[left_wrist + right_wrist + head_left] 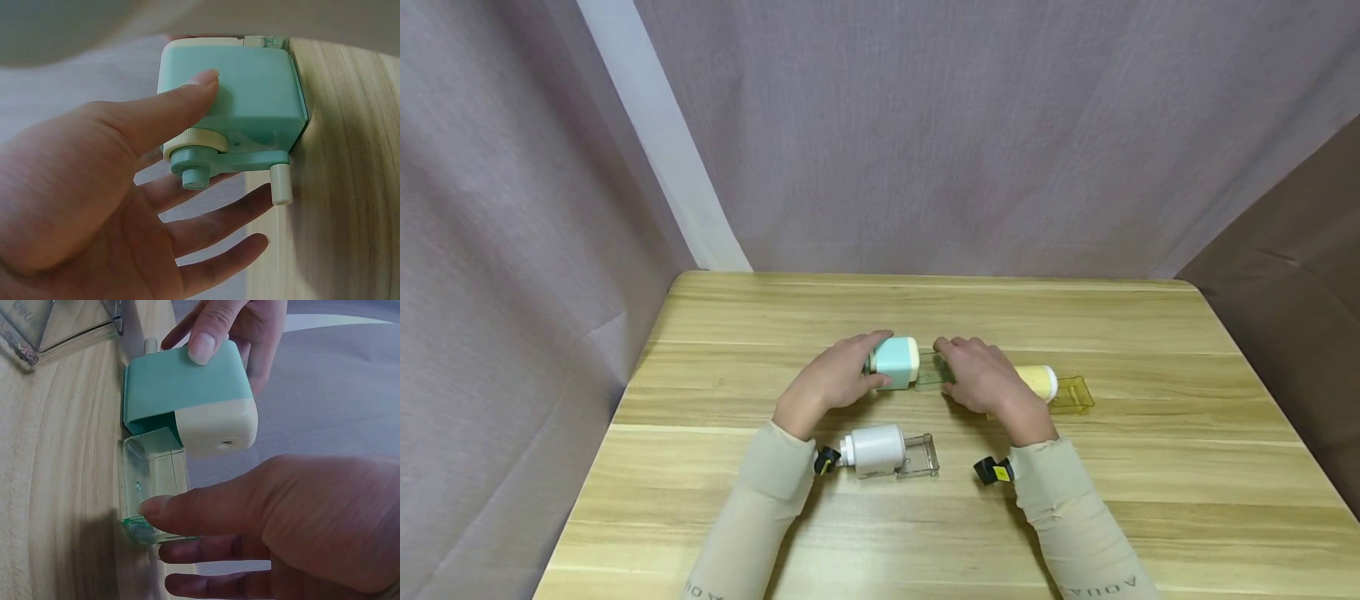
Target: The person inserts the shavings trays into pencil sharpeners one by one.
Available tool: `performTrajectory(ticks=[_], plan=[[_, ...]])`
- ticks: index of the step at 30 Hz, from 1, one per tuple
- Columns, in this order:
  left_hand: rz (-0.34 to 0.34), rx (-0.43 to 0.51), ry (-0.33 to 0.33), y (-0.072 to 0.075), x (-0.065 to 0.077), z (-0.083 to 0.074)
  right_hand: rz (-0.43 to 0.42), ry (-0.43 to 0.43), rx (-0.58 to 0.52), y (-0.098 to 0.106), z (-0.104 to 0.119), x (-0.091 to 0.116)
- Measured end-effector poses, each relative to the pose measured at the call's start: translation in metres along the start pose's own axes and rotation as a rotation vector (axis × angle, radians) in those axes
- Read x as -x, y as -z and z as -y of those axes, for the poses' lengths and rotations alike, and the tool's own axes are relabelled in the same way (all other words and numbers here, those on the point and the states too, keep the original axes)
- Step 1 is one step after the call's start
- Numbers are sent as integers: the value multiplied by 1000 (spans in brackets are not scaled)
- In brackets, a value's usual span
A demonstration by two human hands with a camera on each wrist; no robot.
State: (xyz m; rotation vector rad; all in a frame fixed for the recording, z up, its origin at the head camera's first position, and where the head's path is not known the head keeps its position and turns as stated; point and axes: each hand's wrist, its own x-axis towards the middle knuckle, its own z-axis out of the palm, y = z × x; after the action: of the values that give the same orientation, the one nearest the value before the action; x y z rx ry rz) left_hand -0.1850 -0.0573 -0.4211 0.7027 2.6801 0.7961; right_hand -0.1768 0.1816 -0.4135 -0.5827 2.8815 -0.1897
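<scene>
A teal and cream crank pencil sharpener (893, 362) stands on the table, its clear green shavings drawer (156, 469) pulled out at the front. My left hand (835, 375) holds the body, thumb on one side and fingers on the other. At the back, the crank handle (281, 184) shows near the left fingers. With the thumb inside and fingers outside, my right hand (985, 375) pinches the far end of the drawer. Small bits (138, 485) lie in the drawer. Facing the right hand is the sharpener's cream front with its pencil hole (227, 442).
A white pencil sharpener (880, 448) with its clear drawer (919, 457) out lies nearer me. Behind the right wrist is a yellow sharpener (1036, 381) with an open amber drawer (1072, 394). A grey curtain (925, 167) hangs beyond the wooden table (925, 542).
</scene>
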Motion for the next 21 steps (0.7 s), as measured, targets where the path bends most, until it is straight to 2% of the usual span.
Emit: performTrajectory(ticks=[21], plan=[[-1, 10, -1, -1, -1, 0, -15, 35, -48, 0, 2, 1]])
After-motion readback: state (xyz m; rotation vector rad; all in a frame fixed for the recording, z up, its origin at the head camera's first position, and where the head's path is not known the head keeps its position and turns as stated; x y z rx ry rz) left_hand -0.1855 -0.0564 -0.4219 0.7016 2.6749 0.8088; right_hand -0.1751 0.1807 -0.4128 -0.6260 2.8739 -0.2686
